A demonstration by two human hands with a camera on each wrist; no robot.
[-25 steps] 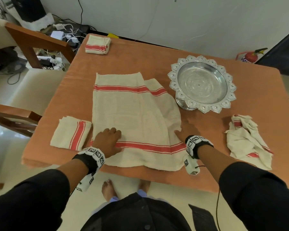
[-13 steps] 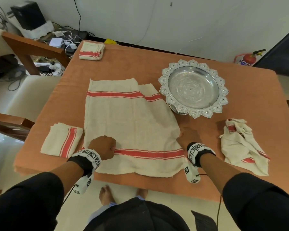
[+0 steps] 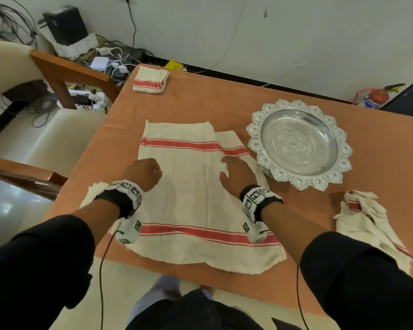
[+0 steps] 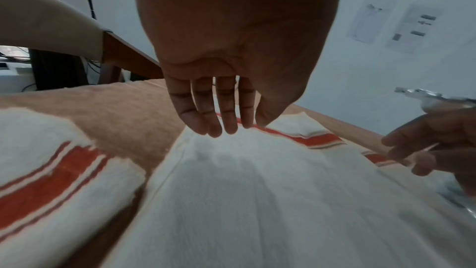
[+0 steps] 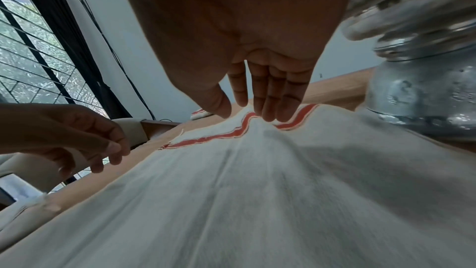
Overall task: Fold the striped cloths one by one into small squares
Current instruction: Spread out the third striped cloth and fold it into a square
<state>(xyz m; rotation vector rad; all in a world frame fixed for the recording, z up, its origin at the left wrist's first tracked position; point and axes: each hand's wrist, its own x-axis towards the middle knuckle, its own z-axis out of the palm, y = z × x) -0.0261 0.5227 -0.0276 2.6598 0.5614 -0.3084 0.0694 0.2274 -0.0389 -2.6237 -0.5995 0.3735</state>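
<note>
A cream cloth with red stripes [image 3: 188, 194] lies spread on the orange table [image 3: 212, 103], its far right part doubled over. My left hand [image 3: 144, 171] hovers over the cloth's left middle. In the left wrist view the left hand [image 4: 231, 127] has straight, relaxed fingers, the tips just at the cloth [image 4: 257, 191]. My right hand [image 3: 233, 169] lies flat on the cloth's right middle. In the right wrist view the right hand [image 5: 252, 113] touches the cloth [image 5: 257, 191] with straight fingertips beside the far red stripe. Neither hand holds anything.
A folded striped cloth [image 3: 150, 79] sits at the far left corner. Another folded cloth [image 3: 91, 194] lies left, partly under my left wrist. A crumpled striped cloth [image 3: 367, 222] lies right. A silver pedestal bowl [image 3: 253, 129] stands just right of the right hand. Wooden chairs [image 3: 65, 75] stand on the left.
Both hands have moved from the near red stripe forward to the cloth's middle. The left hand's curled fingers have straightened. The cloth lies where it was.
</note>
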